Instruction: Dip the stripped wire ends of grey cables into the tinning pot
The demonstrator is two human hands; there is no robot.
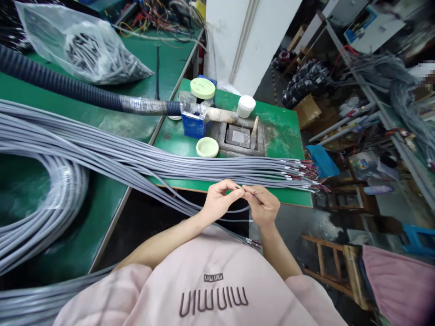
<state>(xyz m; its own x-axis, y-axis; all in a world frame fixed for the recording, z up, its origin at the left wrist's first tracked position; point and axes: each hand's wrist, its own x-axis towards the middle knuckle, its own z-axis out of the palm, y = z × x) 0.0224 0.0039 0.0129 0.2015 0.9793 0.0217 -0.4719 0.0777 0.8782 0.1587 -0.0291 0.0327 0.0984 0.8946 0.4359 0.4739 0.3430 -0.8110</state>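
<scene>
Pinching thin wires point(254, 194) between thumb and forefinger of the left hand point(220, 197), just on the near side of the row of grey cables point(217, 166), towards its right end. Gripping, with bent fingers of the right hand point(265, 206), probably the same wires, also just short of the row; strands too fine to count from this view. Below the hands, nearer than the row, loose grey cables point(239, 211). At the right end of the row, stripped wire ends point(311, 168) in dark reds and whites. Just beyond the row, a shallow pale-green dish point(208, 147) and a metal-framed well point(226, 148) with a scraper point(254, 133) across it. Farther beyond, a blue box point(195, 127) under the end of a black corrugated hose point(84, 92), plus a white tub point(246, 107). Nearer than the row's left part, a thick coil of cable point(71, 190).
</scene>
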